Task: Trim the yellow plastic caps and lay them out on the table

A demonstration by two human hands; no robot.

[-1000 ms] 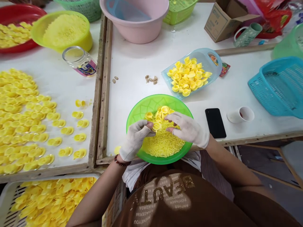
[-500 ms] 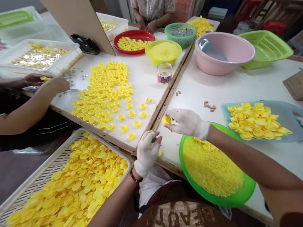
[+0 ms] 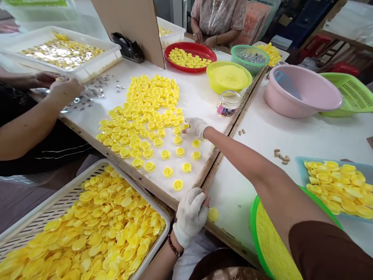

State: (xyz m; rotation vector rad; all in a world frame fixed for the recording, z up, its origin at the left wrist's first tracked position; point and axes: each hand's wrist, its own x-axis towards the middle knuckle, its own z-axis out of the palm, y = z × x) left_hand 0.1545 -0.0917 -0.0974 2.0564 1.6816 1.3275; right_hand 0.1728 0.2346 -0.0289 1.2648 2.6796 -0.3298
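Observation:
My right hand (image 3: 197, 127), in a white fingerless-tipped glove, reaches across to the left table. Its fingertips pinch a small yellow cup-shaped plastic piece (image 3: 185, 126) just above the right side of many similar yellow pieces (image 3: 151, 116) spread on the white tabletop. My left hand (image 3: 190, 213), gloved too, is closed at the table's front edge around a thin stick-like tool (image 3: 206, 207), mostly hidden by the fingers. Beside its thumb lies a round yellow disc (image 3: 213, 214); whether the tool touches it I cannot tell.
A white basket (image 3: 163, 233) heaped with yellow pieces stands lower left. The green basin (image 3: 254, 225) of yellow granules is under my right arm. A clear jar (image 3: 230, 102), yellow-green bowl (image 3: 214, 79) and pink basin (image 3: 294, 103) stand farther back. A co-worker's hands (image 3: 62, 87) work at left.
My right hand has moved from above the green basin's edge leftward and away to the spread pieces, carrying a yellow piece. The left hand stays at the table edge; the view has shifted.

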